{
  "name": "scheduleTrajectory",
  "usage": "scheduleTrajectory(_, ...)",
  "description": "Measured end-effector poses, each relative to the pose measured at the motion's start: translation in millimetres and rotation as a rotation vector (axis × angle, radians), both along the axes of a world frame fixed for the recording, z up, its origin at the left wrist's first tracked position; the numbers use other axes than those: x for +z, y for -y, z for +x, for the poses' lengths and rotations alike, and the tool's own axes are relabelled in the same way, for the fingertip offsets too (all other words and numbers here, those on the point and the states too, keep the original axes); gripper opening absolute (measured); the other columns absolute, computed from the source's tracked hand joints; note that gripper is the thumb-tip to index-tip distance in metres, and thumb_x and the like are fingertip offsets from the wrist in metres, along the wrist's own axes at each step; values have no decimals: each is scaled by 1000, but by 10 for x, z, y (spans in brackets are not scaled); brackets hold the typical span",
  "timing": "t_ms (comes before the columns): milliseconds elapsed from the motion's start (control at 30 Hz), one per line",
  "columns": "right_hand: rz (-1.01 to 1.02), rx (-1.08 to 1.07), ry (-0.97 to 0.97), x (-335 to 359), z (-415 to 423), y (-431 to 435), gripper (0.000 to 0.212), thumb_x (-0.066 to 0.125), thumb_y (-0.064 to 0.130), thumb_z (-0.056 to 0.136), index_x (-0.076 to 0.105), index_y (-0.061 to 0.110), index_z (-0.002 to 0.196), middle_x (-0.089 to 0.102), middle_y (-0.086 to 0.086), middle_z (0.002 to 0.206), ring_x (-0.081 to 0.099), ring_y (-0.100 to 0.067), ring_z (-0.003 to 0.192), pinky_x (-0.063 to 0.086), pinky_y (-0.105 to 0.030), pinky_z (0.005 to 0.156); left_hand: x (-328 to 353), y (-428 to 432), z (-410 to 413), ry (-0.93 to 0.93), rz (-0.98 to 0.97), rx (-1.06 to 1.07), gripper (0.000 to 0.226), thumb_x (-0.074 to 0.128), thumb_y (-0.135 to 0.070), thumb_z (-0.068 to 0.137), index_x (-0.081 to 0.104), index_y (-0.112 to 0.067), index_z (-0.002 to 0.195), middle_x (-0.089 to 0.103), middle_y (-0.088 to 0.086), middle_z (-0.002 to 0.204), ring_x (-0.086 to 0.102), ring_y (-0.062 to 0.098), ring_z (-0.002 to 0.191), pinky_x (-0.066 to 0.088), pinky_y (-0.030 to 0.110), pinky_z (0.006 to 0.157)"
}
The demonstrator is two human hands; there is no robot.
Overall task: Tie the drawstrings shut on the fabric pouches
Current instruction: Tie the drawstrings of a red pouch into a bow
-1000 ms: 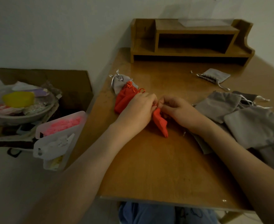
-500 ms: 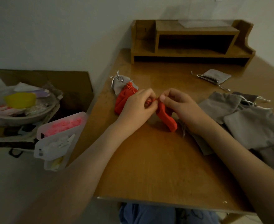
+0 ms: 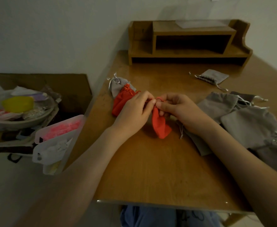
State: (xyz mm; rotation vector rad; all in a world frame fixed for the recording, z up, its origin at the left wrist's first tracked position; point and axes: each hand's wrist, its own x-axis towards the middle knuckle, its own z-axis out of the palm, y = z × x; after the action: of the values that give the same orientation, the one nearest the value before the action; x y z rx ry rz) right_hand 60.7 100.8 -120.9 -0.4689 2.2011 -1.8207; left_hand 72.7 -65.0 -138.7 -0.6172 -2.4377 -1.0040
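The red pouch (image 3: 160,126) sits mid-tabletop (image 3: 150,169), its neck lifted between both hands and its body trailing down onto the wood. The red drawstring (image 3: 158,97) loops up out of the neck. The left hand (image 3: 134,112) has its grip pinched on one end and the right hand (image 3: 178,108) pinches the other, fingertips nearly meeting. Looks like the knot is being formed right now; whether it's pulled snug I can't tell, the fingers hide it. Just past the left hand lies a second red pouch (image 3: 120,101) with its neck bunched, leaning on a small grey pouch (image 3: 116,84) whose silver cord is gathered too, and those two read as done. Off to the right, a pile of grey pouches (image 3: 249,123) lies flat with cords loose, and a lone grey pouch (image 3: 213,76) sits apart near the wooden shelf (image 3: 188,41). So by my reckoning: two finished, one under way, and the bulk of the pile left to go
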Motion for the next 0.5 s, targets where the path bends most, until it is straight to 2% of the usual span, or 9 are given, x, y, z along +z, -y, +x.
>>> scheduleTrajectory(133, -121, 126, 120, -22, -26, -40, 13, 60, 19, 84, 60, 9, 93, 59, 3, 64, 51, -9, 60, 42, -21, 60, 16, -4, 2, 75, 90, -46, 5, 54, -16, 96, 58, -15, 92, 60, -5, 84, 55, 1, 75, 41, 11, 69)
scheduleTrajectory(233, -255, 217, 217, -24, -65, -90, 7, 59, 18, 88, 60, 11, 88, 57, 1, 65, 50, -8, 60, 43, -19, 59, 81, -34, 19, 361, 363, -172, 12, 53, -10, 96, 56, -19, 88, 60, -5, 83, 59, 2, 79, 47, 17, 75)
scheduleTrajectory(333, -321, 256, 285, -13, -78, -119, 9, 55, 17, 89, 61, 11, 86, 55, 1, 63, 48, -9, 59, 41, -21, 62, 100, -30, 4, 527, 524, -281, 11, 52, -8, 96, 58, -15, 90, 64, 7, 87, 62, 18, 88, 51, 30, 86)
scheduleTrajectory(433, -324, 249, 305, 4, -57, -112, 14, 52, 19, 88, 58, 7, 87, 52, 0, 61, 46, -11, 58, 38, -25, 64, 85, -8, -22, 589, 576, -312, 6, 56, -16, 90, 59, -12, 93, 65, 23, 94, 63, 40, 96, 50, 45, 93)
scheduleTrajectory(500, -279, 230, 278, 4, -49, -93, 15, 51, 20, 88, 59, 8, 84, 52, -1, 61, 47, -10, 57, 39, -23, 61, 69, -3, -31, 584, 561, -291, 4, 56, -12, 91, 59, -11, 92, 64, 24, 94, 63, 38, 94, 49, 48, 95)
